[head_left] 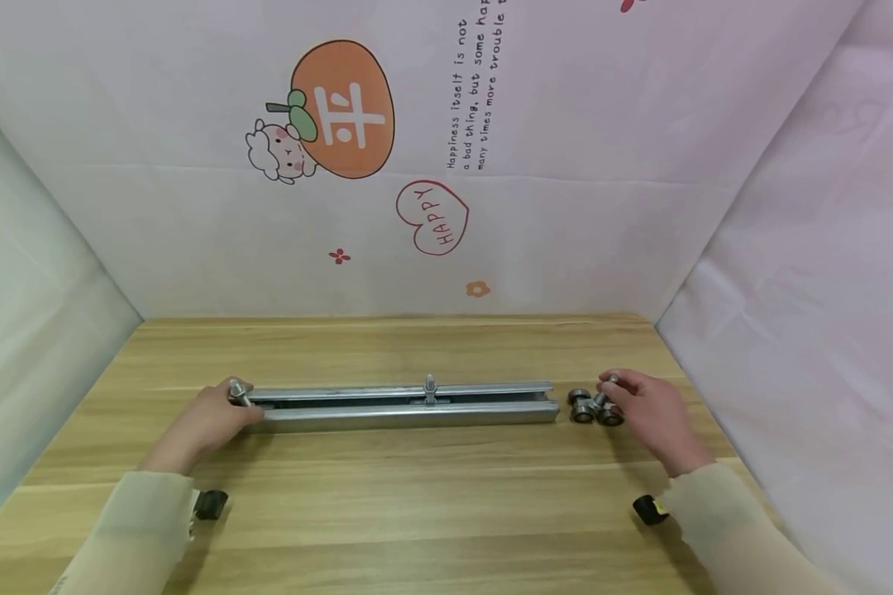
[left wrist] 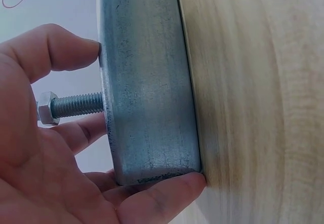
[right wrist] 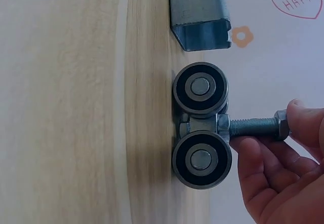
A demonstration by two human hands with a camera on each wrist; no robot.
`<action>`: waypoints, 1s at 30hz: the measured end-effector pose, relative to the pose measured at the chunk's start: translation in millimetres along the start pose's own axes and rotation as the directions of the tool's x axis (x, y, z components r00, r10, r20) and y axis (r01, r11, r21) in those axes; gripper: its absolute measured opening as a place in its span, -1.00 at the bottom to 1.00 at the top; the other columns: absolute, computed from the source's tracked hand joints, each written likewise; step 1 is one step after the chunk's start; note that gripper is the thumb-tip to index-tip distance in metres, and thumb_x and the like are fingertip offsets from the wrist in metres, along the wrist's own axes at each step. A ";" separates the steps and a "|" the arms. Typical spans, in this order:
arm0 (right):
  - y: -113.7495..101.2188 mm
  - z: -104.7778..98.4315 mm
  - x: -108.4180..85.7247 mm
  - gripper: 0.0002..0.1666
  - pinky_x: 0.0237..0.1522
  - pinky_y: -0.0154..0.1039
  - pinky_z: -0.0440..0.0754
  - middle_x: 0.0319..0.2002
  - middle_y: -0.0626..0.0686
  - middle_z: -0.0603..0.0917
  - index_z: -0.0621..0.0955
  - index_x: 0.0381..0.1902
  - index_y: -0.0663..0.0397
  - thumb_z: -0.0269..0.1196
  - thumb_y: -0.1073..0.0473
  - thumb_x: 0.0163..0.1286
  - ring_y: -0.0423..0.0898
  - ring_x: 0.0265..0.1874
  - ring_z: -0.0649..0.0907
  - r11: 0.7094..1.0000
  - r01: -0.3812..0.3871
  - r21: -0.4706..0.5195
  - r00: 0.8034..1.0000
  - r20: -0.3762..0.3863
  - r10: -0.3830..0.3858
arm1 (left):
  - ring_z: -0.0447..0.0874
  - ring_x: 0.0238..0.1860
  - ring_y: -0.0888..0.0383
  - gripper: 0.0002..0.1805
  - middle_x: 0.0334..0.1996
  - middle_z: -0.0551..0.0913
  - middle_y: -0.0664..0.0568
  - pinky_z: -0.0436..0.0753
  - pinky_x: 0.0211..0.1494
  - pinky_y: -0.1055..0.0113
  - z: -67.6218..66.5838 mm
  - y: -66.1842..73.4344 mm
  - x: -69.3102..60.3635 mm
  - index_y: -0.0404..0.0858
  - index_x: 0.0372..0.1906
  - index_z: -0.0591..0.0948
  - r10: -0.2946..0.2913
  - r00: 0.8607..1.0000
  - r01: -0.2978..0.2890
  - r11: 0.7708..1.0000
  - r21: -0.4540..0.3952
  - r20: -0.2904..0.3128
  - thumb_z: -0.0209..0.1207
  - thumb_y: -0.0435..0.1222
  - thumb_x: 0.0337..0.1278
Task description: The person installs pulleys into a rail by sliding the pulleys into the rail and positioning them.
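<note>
A galvanized steel channel rail (head_left: 409, 419) lies across the wooden table, its slot facing up. My left hand (head_left: 212, 417) holds the rail's left end, with fingers around the end and the thumb against the slot edge. A threaded bolt with a nut (left wrist: 76, 105) sticks up from the slot between those fingers. Midway along, another bolt (head_left: 430, 388) stands in the slot. Just beyond the rail's right end sits a roller trolley (right wrist: 201, 127) with black-sealed wheels, apart from the rail. My right hand (head_left: 651, 409) pinches the trolley's upright bolt (right wrist: 255, 126) near its nut.
White printed cloth (head_left: 565, 231) walls the table at the back and both sides. The wooden tabletop (head_left: 432, 504) extends in front of the rail. Black wrist devices (head_left: 211, 504) are worn at both sleeves. The rail's open right end (right wrist: 202, 35) faces the trolley.
</note>
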State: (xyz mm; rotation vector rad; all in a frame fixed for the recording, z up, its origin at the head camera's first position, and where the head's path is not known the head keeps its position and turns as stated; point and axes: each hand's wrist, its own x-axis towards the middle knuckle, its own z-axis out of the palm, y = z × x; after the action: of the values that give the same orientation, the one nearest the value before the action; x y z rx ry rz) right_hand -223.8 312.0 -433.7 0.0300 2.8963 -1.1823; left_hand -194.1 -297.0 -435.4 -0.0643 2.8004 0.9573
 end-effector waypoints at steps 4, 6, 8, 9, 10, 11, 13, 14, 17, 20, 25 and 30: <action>-1.3 5.5 4.3 -0.49 -0.17 -0.09 0.62 0.07 0.08 0.66 0.59 0.21 0.05 0.07 -0.16 0.56 0.02 -0.12 0.69 1.000 -0.001 0.012 1.000 -0.008 0.001 | 0.45 -0.14 -0.10 -0.28 0.12 0.47 -0.48 0.45 -0.12 0.07 0.5 -0.1 0.8 -0.54 0.30 0.35 -0.001 1.000 0.001 1.000 -0.009 0.000 0.24 -0.14 0.19; -3.6 8.0 5.2 -0.50 -0.18 -0.10 0.62 0.06 0.08 0.67 0.60 0.20 0.05 0.08 -0.15 0.56 0.02 -0.12 0.69 1.000 0.001 0.019 1.000 -0.012 0.000 | 0.45 -0.15 -0.10 -0.28 0.11 0.48 -0.47 0.44 -0.14 0.10 0.6 0.1 1.0 -0.55 0.30 0.35 -0.002 1.000 0.002 1.000 -0.008 -0.001 0.23 -0.14 0.19; -5.7 10.5 5.8 -0.51 -0.19 -0.11 0.62 0.06 0.10 0.67 0.61 0.20 0.06 0.08 -0.13 0.56 0.03 -0.13 0.69 1.000 0.007 0.026 1.000 -0.016 -0.007 | 0.45 -0.17 -0.09 -0.28 0.09 0.49 -0.46 0.43 -0.16 0.12 0.6 0.4 0.8 -0.55 0.29 0.35 -0.004 1.000 0.004 1.000 -0.001 -0.005 0.24 -0.14 0.19; -6.6 11.7 6.0 -0.51 -0.19 -0.11 0.62 0.06 0.11 0.67 0.61 0.19 0.07 0.09 -0.12 0.56 0.04 -0.12 0.69 0.999 0.013 0.035 1.000 -0.019 -0.013 | 0.45 -0.17 -0.09 -0.28 0.09 0.49 -0.46 0.44 -0.16 0.13 0.6 0.6 0.5 -0.55 0.30 0.35 -0.004 1.000 0.004 1.000 0.001 -0.004 0.24 -0.14 0.19; -7.4 12.8 6.1 -0.52 -0.18 -0.11 0.63 0.05 0.11 0.67 0.61 0.19 0.08 0.09 -0.11 0.56 0.04 -0.12 0.69 0.999 0.018 0.043 1.000 -0.023 -0.017 | 0.45 -0.18 -0.09 -0.28 0.09 0.50 -0.45 0.44 -0.17 0.13 0.6 0.7 0.1 -0.55 0.30 0.35 -0.005 1.000 0.005 1.000 0.004 -0.004 0.24 -0.14 0.19; -8.0 13.8 6.2 -0.53 -0.19 -0.11 0.62 0.04 0.11 0.68 0.61 0.18 0.09 0.10 -0.10 0.57 0.04 -0.13 0.69 0.999 0.022 0.048 0.999 -0.027 -0.021 | 0.45 -0.18 -0.09 -0.28 0.09 0.50 -0.45 0.44 -0.17 0.12 0.4 1.0 -0.3 -0.55 0.30 0.35 -0.005 1.000 0.005 1.000 0.006 -0.003 0.23 -0.13 0.19; -8.6 15.9 6.8 -0.54 -0.18 -0.10 0.63 0.03 0.10 0.68 0.62 0.18 0.09 0.10 -0.09 0.57 0.04 -0.12 0.69 0.998 0.026 0.063 0.999 -0.029 -0.024 | 0.46 -0.15 -0.10 -0.28 0.11 0.47 -0.48 0.45 -0.14 0.09 0.0 1.2 -1.1 -0.53 0.31 0.34 -0.009 1.000 0.009 1.000 0.003 0.001 0.23 -0.13 0.21; -9.0 16.8 7.2 -0.55 -0.18 -0.09 0.63 0.02 0.10 0.69 0.62 0.17 0.09 0.11 -0.08 0.56 0.04 -0.13 0.69 0.997 0.027 0.073 0.999 -0.030 -0.025 | 0.45 -0.15 -0.10 -0.27 0.11 0.46 -0.48 0.45 -0.14 0.08 -0.1 1.2 -1.3 -0.53 0.32 0.33 -0.011 1.000 0.011 1.000 -0.005 0.006 0.23 -0.13 0.22; -9.1 19.6 9.1 -0.55 -0.13 -0.05 0.66 0.03 0.08 0.69 0.61 0.17 0.10 0.12 -0.08 0.56 0.03 -0.10 0.69 0.993 0.017 0.120 1.000 -0.016 -0.015 | 0.45 -0.15 -0.10 -0.27 0.12 0.45 -0.49 0.45 -0.13 0.07 -0.3 1.0 -1.5 -0.53 0.33 0.32 -0.011 1.000 0.011 1.000 -0.015 0.009 0.22 -0.13 0.24; -9.1 22.4 11.5 -0.55 -0.09 -0.07 0.66 0.05 0.09 0.68 0.61 0.18 0.12 0.13 -0.05 0.56 0.03 -0.08 0.68 0.986 0.013 0.167 1.000 0.003 -0.014 | 0.44 -0.17 -0.08 -0.27 0.12 0.47 -0.47 0.45 -0.15 0.11 -0.1 0.4 -1.1 -0.54 0.33 0.32 -0.003 1.000 0.003 1.000 -0.014 0.010 0.23 -0.13 0.24; -11.7 28.2 13.3 -0.57 -0.10 -0.10 0.66 0.03 0.06 0.69 0.62 0.15 0.11 0.13 -0.05 0.56 0.01 -0.09 0.69 0.982 0.023 0.185 1.000 0.016 -0.027 | 0.45 -0.18 -0.07 -0.27 0.11 0.48 -0.45 0.44 -0.16 0.12 0.2 0.5 -1.1 -0.53 0.33 0.33 0.000 1.000 0.000 1.000 -0.004 0.017 0.23 -0.12 0.24; -17.7 34.6 14.1 -0.57 -0.11 -0.07 0.66 0.03 0.07 0.69 0.64 0.15 0.12 0.15 -0.04 0.54 0.03 -0.09 0.69 0.981 0.049 0.187 0.999 0.013 -0.053 | 0.45 -0.19 -0.07 -0.28 0.09 0.51 -0.44 0.44 -0.18 0.15 0.8 1.2 -1.4 -0.55 0.31 0.34 0.002 1.000 -0.002 1.000 -0.001 0.008 0.23 -0.14 0.22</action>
State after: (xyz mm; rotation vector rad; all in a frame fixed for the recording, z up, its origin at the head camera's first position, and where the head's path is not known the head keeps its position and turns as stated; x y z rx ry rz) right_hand -238.1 275.3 -446.3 -0.0530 2.7763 -1.4508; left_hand -192.8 -295.6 -435.0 -0.0582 2.7936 0.9572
